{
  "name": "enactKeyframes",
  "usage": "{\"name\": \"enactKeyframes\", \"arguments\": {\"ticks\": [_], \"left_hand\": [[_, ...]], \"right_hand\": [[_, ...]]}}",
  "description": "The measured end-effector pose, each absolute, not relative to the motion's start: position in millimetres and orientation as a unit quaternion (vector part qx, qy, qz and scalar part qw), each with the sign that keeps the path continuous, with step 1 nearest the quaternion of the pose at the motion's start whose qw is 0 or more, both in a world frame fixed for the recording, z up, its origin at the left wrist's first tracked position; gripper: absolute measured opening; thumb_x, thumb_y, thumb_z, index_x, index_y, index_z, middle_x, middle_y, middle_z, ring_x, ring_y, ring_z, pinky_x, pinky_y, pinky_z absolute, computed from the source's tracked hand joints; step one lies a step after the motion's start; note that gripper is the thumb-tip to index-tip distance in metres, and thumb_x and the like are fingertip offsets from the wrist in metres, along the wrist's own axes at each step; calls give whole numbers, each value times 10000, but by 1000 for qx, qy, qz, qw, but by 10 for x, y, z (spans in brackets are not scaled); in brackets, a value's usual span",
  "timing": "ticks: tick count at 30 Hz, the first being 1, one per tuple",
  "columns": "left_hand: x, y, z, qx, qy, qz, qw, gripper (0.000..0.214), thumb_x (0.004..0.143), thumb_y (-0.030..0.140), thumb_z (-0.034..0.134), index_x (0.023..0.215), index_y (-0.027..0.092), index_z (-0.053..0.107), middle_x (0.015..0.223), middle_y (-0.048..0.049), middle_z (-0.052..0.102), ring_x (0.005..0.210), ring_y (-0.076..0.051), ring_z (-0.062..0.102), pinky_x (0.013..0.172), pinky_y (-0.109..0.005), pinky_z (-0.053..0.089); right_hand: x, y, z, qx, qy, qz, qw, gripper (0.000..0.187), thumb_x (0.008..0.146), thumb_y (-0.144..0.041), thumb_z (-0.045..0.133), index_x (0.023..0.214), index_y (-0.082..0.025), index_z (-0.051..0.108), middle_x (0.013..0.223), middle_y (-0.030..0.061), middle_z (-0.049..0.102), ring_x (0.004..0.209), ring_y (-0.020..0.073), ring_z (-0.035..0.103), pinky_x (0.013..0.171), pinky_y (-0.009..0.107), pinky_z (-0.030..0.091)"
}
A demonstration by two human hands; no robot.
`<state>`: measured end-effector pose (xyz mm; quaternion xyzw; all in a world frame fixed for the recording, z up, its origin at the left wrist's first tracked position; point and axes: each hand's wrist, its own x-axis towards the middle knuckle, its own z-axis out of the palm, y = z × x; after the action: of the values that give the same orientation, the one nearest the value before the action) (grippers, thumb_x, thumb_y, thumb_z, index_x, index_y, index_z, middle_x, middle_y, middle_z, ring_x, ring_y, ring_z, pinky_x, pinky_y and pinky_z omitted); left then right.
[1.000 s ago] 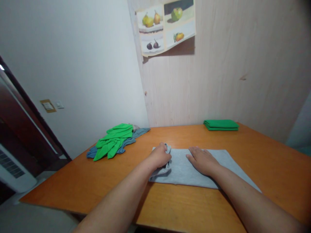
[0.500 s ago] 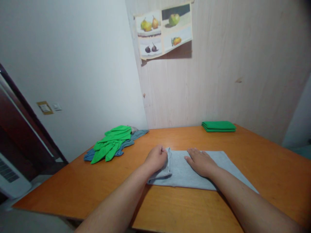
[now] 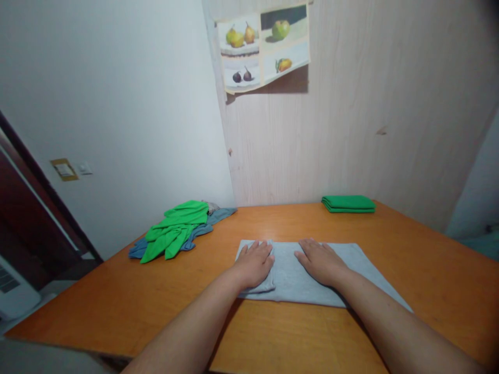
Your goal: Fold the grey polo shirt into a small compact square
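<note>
A light grey cloth (image 3: 288, 275) lies flat on the table in front of me, with its left end folded over onto itself. My left hand (image 3: 255, 264) rests palm down on that folded flap, fingers stretched out. On the single-height part to its right, my right hand (image 3: 320, 261) lies flat with fingers extended, pressing on the fabric. Neither hand grips anything. The cloth's right end tapers toward my right forearm, which covers part of its near edge.
The orange-brown wooden table (image 3: 273, 337) meets the wall at the back. A loose heap of bright green cloth (image 3: 177, 228) and blue-grey cloth (image 3: 224, 214) lies at the left. A neatly folded green cloth (image 3: 349, 204) sits at the back right. Fruit pictures (image 3: 265, 49) hang on the wall.
My left hand has opened from a closed grip on the flap's edge and now lies flat on it. The flap lies flatter. My right hand stays in place on the cloth.
</note>
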<state>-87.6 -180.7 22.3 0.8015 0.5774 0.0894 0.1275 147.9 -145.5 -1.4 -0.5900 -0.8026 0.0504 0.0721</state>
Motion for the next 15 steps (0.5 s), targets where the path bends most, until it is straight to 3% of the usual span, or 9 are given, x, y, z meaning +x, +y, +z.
{"name": "enactKeyframes", "arguments": {"ticks": [10,15], "left_hand": [[-849,-1822,283,811,575,48,100,620,987,550,259,1514,235,348,1609,-67,263,1486,-317,183,1178,-561,161],[-1027,-1673,308,821,529,166,134,492,982,421,335,1347,185,564,1439,-88,541,1330,-246,482,1143,-390,330]], "right_hand": [[1484,-1428,-64,-592,-801,50,75,688,981,-525,222,1508,-102,350,1572,141,337,1466,282,258,1174,484,179],[1501,-1423,-67,-589,-804,45,75,682,983,-528,217,1508,-116,356,1564,133,358,1461,278,271,1171,475,188]]}}
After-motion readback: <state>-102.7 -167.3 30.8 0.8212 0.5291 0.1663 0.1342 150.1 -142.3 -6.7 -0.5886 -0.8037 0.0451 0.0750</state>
